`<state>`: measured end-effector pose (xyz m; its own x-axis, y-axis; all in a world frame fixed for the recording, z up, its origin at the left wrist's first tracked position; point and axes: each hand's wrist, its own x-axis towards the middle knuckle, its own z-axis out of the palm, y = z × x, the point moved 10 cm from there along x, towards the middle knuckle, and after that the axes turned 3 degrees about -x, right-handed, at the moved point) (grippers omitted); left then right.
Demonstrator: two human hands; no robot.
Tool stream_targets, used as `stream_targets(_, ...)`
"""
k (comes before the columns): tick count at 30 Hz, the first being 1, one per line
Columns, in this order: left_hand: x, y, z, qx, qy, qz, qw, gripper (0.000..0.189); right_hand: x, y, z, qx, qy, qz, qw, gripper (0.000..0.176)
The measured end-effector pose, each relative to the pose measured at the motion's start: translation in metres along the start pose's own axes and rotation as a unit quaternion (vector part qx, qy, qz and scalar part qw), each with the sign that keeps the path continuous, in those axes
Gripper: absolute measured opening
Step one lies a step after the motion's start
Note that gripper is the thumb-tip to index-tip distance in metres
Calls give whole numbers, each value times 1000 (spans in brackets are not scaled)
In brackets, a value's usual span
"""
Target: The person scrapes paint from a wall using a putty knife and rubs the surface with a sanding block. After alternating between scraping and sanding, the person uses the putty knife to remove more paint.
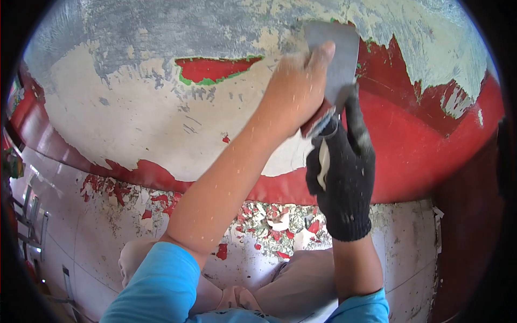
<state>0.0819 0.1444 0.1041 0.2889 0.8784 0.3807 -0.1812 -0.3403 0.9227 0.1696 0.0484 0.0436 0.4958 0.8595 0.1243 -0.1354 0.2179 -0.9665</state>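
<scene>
My bare left hand is closed at the left side of a broad grey metal scraper blade, its thumb lying on the blade. A reddish strip shows beneath that hand, its fingers mostly hidden. My right hand, in a black knitted glove, is wrapped round the scraper's handle, with a pale part showing between the fingers. The blade's top edge meets the curved surface, where cream and grey layers border bare red. A red patch with green edges lies to the left.
Red, white and greenish flakes litter the tiled floor below the surface. My bent legs are near the bottom. Metal bars stand at the far left. A dark red panel is at the right.
</scene>
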Motion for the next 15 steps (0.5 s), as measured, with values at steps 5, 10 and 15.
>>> stream_targets(5,2,-12,2,50,25,100,993,54,-5,-22,12,-87,-55,-137,985,52)
stream_targets(10,8,-8,3,-20,0,34,999,56,-3,-11,6,-17,-26,-60,998,60)
stream_targets(15,-33,-74,-17,-39,-17,-172,984,59,-20,36,8,-24,-73,-8,997,55)
